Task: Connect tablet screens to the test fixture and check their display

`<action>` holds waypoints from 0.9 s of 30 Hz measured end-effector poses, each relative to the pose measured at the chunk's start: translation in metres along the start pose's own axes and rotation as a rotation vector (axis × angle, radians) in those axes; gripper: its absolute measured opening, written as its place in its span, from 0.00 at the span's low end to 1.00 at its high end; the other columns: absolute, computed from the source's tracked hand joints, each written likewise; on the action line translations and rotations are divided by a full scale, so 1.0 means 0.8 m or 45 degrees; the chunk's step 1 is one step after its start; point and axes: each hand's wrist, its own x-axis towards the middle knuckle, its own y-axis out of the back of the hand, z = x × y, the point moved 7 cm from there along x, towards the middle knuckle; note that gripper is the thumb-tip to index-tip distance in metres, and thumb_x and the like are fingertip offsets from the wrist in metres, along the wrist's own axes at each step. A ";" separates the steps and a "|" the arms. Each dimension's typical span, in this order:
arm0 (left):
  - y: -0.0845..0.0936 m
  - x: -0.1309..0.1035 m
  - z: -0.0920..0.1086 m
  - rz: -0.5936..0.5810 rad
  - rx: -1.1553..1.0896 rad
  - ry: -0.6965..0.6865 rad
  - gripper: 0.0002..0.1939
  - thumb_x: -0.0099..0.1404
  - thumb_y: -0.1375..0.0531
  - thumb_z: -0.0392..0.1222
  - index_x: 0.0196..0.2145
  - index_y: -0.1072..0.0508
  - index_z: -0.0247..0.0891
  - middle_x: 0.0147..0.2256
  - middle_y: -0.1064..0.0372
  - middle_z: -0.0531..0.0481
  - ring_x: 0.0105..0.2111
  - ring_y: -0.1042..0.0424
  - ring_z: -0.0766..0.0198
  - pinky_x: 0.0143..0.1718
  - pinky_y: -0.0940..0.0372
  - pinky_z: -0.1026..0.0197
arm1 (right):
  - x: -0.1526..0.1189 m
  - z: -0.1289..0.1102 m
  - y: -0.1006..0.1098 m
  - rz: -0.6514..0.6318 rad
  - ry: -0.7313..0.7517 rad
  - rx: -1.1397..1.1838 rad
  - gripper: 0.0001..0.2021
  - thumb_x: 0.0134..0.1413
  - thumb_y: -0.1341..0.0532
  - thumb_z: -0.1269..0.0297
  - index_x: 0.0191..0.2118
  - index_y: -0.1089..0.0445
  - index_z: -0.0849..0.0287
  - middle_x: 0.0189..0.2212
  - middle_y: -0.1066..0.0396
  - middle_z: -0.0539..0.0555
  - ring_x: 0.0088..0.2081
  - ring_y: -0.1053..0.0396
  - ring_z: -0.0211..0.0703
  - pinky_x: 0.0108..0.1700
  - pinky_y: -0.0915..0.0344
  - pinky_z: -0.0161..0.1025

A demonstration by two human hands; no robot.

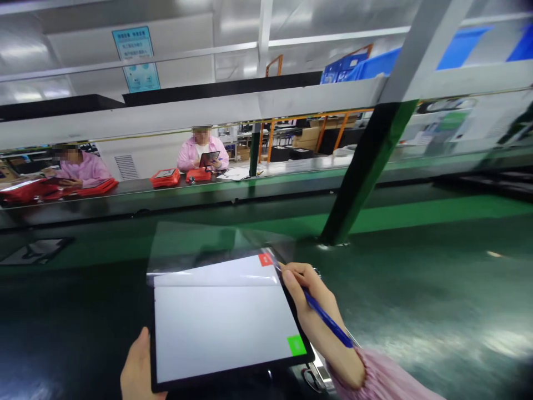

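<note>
A black-framed tablet [220, 328] with a lit white screen, a red square at its top right and a green one at its bottom right, is held up in front of me. My left hand [140, 366] grips its lower left edge. At the upper right edge, my right hand [310, 294] pinches a corner of a clear film [195, 244], which is lifted and folded over the top of the screen. A blue pen [328, 319] also rests in my right hand, pointing down toward the wrist.
Across a long bench [291, 169], two people in pink work with tablets beside red trays [165, 178]. A green and white post [368, 161] stands at the right. Another flat panel [36, 251] lies on the dark green surface at the left.
</note>
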 end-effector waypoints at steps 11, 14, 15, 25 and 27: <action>-0.063 -0.036 -0.013 -0.064 -0.194 0.161 0.15 0.43 0.32 0.50 0.25 0.19 0.35 0.28 0.21 0.44 0.40 0.24 0.39 0.43 0.29 0.47 | -0.034 0.065 0.024 0.409 -0.300 0.362 0.24 0.48 0.38 0.38 0.37 0.35 0.56 0.33 0.26 0.55 0.37 0.25 0.52 0.34 0.29 0.41; -0.054 -0.035 -0.019 -0.095 -0.130 0.153 0.16 0.44 0.31 0.52 0.23 0.20 0.35 0.26 0.21 0.43 0.40 0.23 0.38 0.44 0.30 0.46 | -0.040 0.065 0.026 0.466 -0.343 0.412 0.27 0.42 0.36 0.36 0.36 0.34 0.55 0.32 0.27 0.52 0.36 0.26 0.50 0.33 0.29 0.39; -0.051 -0.034 -0.020 -0.086 -0.112 0.137 0.16 0.45 0.31 0.53 0.22 0.20 0.36 0.25 0.21 0.44 0.40 0.23 0.39 0.44 0.29 0.47 | -0.041 0.065 0.026 0.472 -0.358 0.428 0.27 0.40 0.35 0.35 0.36 0.34 0.54 0.32 0.28 0.51 0.37 0.27 0.49 0.33 0.29 0.38; -0.056 -0.039 -0.018 -0.002 0.013 0.146 0.17 0.41 0.28 0.51 0.23 0.22 0.34 0.25 0.22 0.45 0.37 0.23 0.43 0.42 0.31 0.50 | -0.045 0.080 0.024 0.476 -0.469 0.427 0.27 0.40 0.34 0.36 0.37 0.33 0.53 0.35 0.25 0.52 0.41 0.27 0.51 0.39 0.31 0.43; -0.066 -0.040 -0.018 -0.112 -0.010 0.168 0.21 0.41 0.29 0.55 0.24 0.21 0.32 0.26 0.22 0.42 0.39 0.24 0.41 0.45 0.32 0.48 | -0.045 0.085 0.021 0.467 -0.476 0.406 0.27 0.40 0.35 0.36 0.37 0.34 0.54 0.35 0.25 0.53 0.42 0.27 0.54 0.37 0.30 0.43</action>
